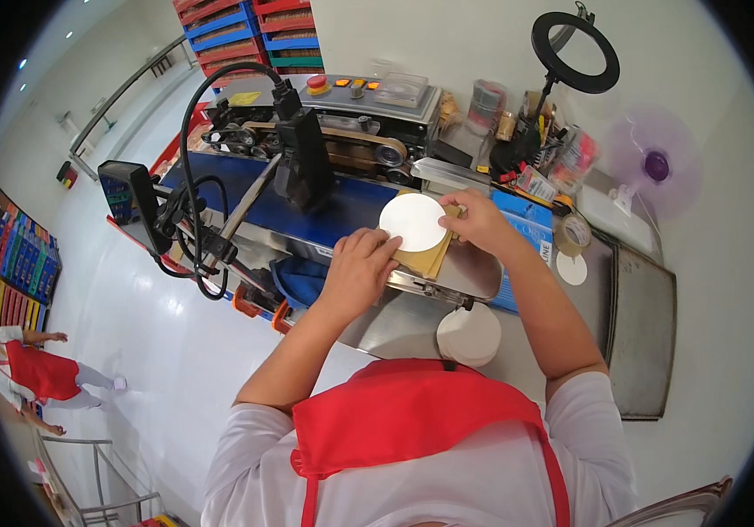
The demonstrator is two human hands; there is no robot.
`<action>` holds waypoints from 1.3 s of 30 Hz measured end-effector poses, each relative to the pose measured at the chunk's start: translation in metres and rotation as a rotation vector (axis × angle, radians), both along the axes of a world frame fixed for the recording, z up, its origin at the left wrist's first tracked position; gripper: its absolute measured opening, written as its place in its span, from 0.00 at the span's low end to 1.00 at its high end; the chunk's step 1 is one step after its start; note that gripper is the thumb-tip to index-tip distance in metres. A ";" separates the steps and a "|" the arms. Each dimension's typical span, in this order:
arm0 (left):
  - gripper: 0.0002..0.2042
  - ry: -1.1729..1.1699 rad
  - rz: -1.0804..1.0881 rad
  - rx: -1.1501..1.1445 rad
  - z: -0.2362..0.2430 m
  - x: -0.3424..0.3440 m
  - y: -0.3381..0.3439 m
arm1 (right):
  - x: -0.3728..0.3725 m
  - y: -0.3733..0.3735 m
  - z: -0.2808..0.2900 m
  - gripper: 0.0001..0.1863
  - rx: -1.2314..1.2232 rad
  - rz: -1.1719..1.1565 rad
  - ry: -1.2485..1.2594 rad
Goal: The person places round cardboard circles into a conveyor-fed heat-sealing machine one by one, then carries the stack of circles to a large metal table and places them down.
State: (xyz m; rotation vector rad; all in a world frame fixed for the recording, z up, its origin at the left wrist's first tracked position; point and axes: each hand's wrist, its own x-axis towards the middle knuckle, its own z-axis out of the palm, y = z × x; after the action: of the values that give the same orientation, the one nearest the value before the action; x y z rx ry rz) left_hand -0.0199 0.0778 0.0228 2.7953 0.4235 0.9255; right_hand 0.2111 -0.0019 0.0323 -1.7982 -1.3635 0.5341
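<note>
A white round disc, seemingly paper or card, lies over a small stack of flat brown paper pieces at the end of the machine's belt. My left hand has its fingers bent together, with the thumb and fingertips on the disc's lower left edge. At the disc's right edge, my right hand pinches it between thumb and fingers, close against the brown paper. Nearer to me, a stack of similar off-white discs rests on the metal table.
A conveyor machine with a blue belt carries a black print head on a bracket. Right of my hands are a blue package, tape rolls and a fan. A ring lamp stands behind. Another person is far left.
</note>
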 end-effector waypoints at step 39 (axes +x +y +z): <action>0.27 0.074 0.393 -0.003 -0.019 -0.052 0.041 | -0.046 0.107 -0.004 0.17 -0.041 0.124 -0.183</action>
State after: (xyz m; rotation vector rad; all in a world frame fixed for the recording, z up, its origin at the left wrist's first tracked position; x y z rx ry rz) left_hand -0.0715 0.1189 0.0042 2.8003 1.0106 0.8871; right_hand 0.1648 0.1052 0.0281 -1.8402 -1.6072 0.4746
